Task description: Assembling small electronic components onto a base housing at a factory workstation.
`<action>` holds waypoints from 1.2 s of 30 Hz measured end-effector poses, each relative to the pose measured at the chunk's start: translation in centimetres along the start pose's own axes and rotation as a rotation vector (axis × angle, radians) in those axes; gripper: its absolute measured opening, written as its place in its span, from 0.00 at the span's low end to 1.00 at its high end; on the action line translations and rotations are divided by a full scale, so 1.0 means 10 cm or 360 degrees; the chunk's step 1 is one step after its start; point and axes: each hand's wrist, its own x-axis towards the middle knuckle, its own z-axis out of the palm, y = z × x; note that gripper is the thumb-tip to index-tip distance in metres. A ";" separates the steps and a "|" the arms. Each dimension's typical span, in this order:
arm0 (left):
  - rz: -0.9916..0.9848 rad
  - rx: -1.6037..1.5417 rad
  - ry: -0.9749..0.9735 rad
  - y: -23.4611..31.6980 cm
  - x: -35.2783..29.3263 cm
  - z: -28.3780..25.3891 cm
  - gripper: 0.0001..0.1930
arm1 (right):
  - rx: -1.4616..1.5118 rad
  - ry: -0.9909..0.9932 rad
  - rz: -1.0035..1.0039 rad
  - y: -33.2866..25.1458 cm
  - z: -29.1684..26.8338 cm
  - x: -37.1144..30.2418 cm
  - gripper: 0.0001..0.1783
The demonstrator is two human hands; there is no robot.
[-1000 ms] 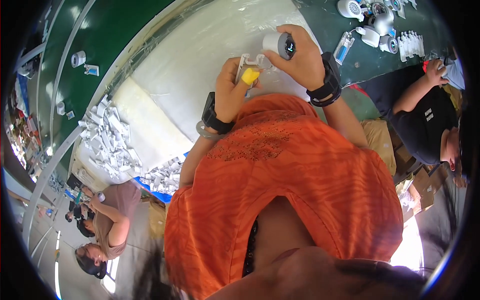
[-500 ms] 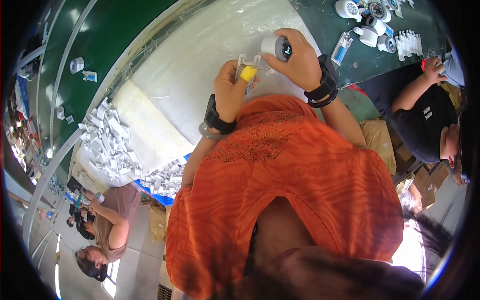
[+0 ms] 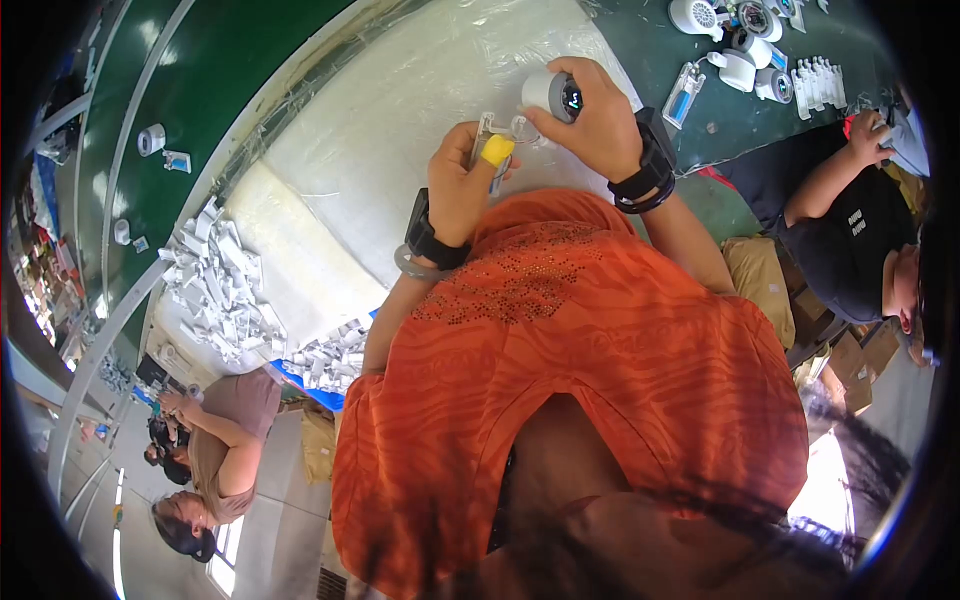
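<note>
My right hand (image 3: 597,115) grips a white round housing (image 3: 541,93), its dark face with a small lit display turned to the right between thumb and fingers. Just left of it and lower, my left hand (image 3: 460,185) is closed on a clear and white plastic casing (image 3: 484,130). Something yellow (image 3: 497,150) covers the left thumb's end or lies against it; I cannot tell which. A thin, curved clear or whitish strand (image 3: 522,128) spans the gap between the casing and the housing. The left fingers partly hide the casing.
Beneath my hands lies a plastic-covered white mat (image 3: 390,110). White plastic parts (image 3: 225,285) are heaped at the left. Several round housings (image 3: 738,70) and a blue-and-white casing (image 3: 683,95) lie at the upper right. A green conveyor (image 3: 235,65) runs beyond a rail; co-workers sit at both sides.
Both my hands keep nearly the same place and grip. The casing in my left hand is tilted slightly differently, and the lit sign on the housing's display has changed.
</note>
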 end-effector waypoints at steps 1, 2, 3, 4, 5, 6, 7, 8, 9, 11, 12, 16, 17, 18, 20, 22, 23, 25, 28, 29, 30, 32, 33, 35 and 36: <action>0.0001 -0.0002 -0.0013 0.01 0.00 0.00 0.12 | -0.0005 -0.0005 -0.0001 0.00 0.00 0.00 0.30; 0.0002 -0.0006 -0.0026 0.01 0.00 -0.01 0.12 | -0.0011 -0.0011 -0.0003 0.00 0.01 0.00 0.30; 0.0001 -0.0006 -0.0024 0.01 0.00 -0.01 0.12 | -0.0010 -0.0012 -0.0003 0.00 0.01 0.00 0.30; -0.0003 0.0026 -0.0033 0.00 0.00 -0.01 0.12 | -0.0004 -0.0019 0.0015 -0.01 0.01 0.00 0.30; -0.0006 0.0057 -0.0042 0.00 0.00 -0.01 0.13 | 0.0002 -0.0026 0.0033 -0.01 0.01 0.00 0.30; -0.0006 0.0057 -0.0041 0.00 0.00 -0.02 0.13 | 0.0003 -0.0027 0.0033 0.00 0.01 0.00 0.30; -0.0016 0.0044 -0.0051 -0.01 0.01 -0.02 0.13 | 0.0000 -0.0025 0.0020 0.01 0.00 0.00 0.30; -0.0026 0.0032 -0.0063 -0.01 0.02 -0.02 0.13 | -0.0004 -0.0022 0.0010 0.02 0.00 0.00 0.30; -0.0026 0.0033 -0.0065 0.00 0.02 -0.02 0.13 | -0.0004 -0.0021 0.0011 0.02 0.00 0.00 0.30; -0.0041 0.0011 -0.0081 0.00 0.04 -0.01 0.12 | -0.0017 -0.0032 0.0045 0.05 0.01 -0.01 0.32; -0.0039 0.0010 -0.0089 0.01 0.04 -0.02 0.12 | -0.0023 -0.0027 0.0047 0.06 0.02 0.00 0.32; -0.0066 -0.0055 -0.0062 0.06 0.10 -0.05 0.11 | 0.0115 -0.0104 0.0067 0.17 0.04 -0.08 0.29; -0.0108 -0.0042 -0.0024 0.07 0.14 -0.12 0.11 | 0.0252 -0.0146 0.0142 0.21 0.03 -0.10 0.28; -0.0036 -0.0004 0.0005 0.07 0.19 -0.22 0.11 | 0.0201 -0.0209 0.0185 0.22 -0.04 -0.12 0.24; 0.0066 0.0015 0.0079 0.13 0.34 -0.43 0.11 | 0.0035 -0.0132 0.0173 0.49 -0.20 -0.17 0.22; 0.0167 -0.0032 0.0241 0.26 0.47 -0.68 0.12 | -0.0223 0.0082 0.0050 0.83 -0.36 -0.20 0.15; 0.0239 -0.0065 0.0333 0.31 0.56 -0.82 0.13 | -0.0355 0.0182 0.0006 1.00 -0.48 -0.21 0.12; 0.0321 -0.0109 0.0694 0.52 0.67 -1.03 0.11 | -0.0649 0.0278 -0.0070 1.19 -0.80 -0.17 0.16; 0.0556 -0.0052 0.0883 0.51 0.96 -1.66 0.15 | -0.1378 0.0279 -0.0015 1.58 -1.10 -0.20 0.20; 0.0711 0.0027 0.0915 0.36 1.03 -1.98 0.17 | -0.1594 0.0267 -0.0011 1.57 -1.16 -0.13 0.20; 0.0684 0.0186 0.1095 0.45 1.05 -1.83 0.20 | -0.1601 0.0266 0.0004 1.64 -1.23 -0.12 0.20; 0.0778 0.0723 0.1418 0.36 1.09 -1.88 0.21 | -0.1865 0.0145 -0.0184 1.83 -1.34 -0.08 0.18; 0.0865 0.1268 0.1746 0.28 1.08 -1.95 0.23 | -0.1858 0.0147 -0.0190 1.89 -1.38 -0.04 0.18; 0.1011 0.1016 0.1525 0.11 1.11 -2.06 0.22 | -0.1732 -0.0193 -0.0293 1.98 -1.44 0.01 0.16; 0.0976 0.1193 0.1293 0.08 1.07 -1.94 0.19 | -0.1725 -0.0197 -0.0298 2.00 -1.46 0.03 0.16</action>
